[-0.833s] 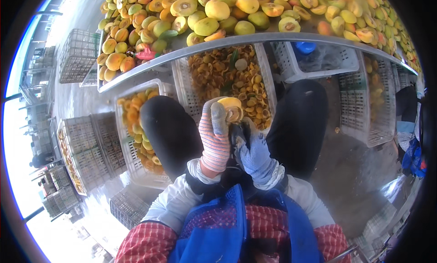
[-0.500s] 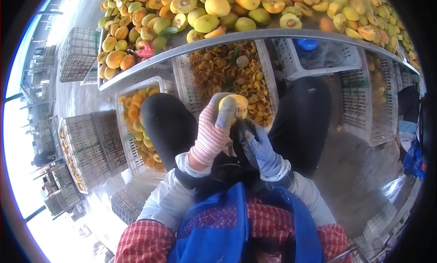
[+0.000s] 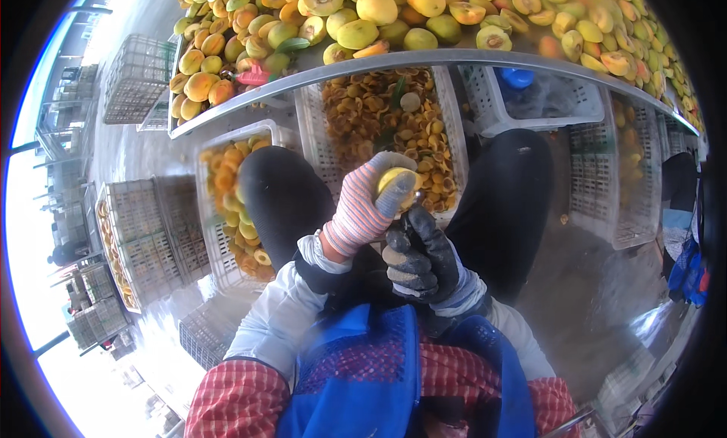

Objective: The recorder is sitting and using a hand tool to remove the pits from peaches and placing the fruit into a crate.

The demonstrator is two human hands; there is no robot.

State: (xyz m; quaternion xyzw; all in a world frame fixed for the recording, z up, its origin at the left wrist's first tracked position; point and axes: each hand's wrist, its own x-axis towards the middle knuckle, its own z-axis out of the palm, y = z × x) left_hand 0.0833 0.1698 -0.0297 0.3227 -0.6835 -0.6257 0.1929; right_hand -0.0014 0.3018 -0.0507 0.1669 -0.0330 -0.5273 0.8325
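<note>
My left hand [image 3: 369, 204], in a striped glove with grey fingertips, is closed round a yellow peach half [image 3: 391, 182], thumb across its near side. Just below and to the right, my right hand [image 3: 424, 258], in a dark glove, has its fingers curled in. A small dark, shiny tip shows between it and the peach; whatever the fist grips is otherwise hidden. Both hands are between my knees, above the near end of a white crate [image 3: 448, 123] of peach scraps [image 3: 363, 116].
A metal-rimmed table [image 3: 424, 57] heaped with whole and halved peaches [image 3: 376, 8] crosses ahead. A crate of peaches [image 3: 241, 229] stands by my left knee. A white basket [image 3: 547, 122] holds something blue. Stacked crates [image 3: 140, 218] rise at left, another crate [image 3: 591, 176] at right.
My right hand has turned over, so its curled dark fingers now show, and has dropped slightly from the peach. My left hand has tilted the peach, hiding its cut face.
</note>
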